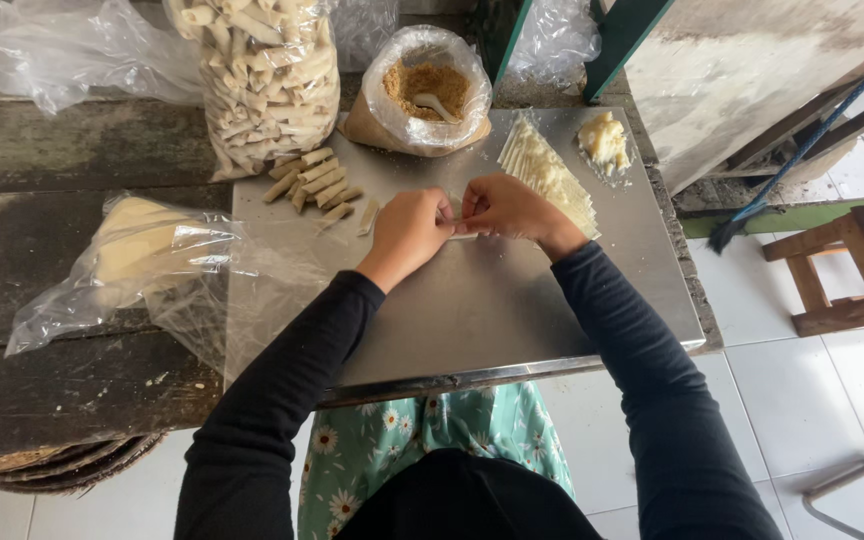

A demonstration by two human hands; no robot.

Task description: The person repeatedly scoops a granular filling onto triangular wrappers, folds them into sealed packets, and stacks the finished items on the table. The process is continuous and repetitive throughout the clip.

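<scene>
While both hands meet over the metal tray [512, 310], the left hand [410, 230] and right hand [508, 208] pinch a pale wrapper [464, 228] between their fingertips, beside the wrapper stack [550, 175] and finished rolls [314, 182].

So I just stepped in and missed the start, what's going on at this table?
A person in black sleeves has both hands together on a metal tray, the left hand and right hand pinching a small pale wrapper between them. Beside the right hand lies a stack of wrappers and a lump of paste. A bag of brown filling with a spoon sits behind. Finished rolls lie to the left, below a big bag of rolls.
</scene>
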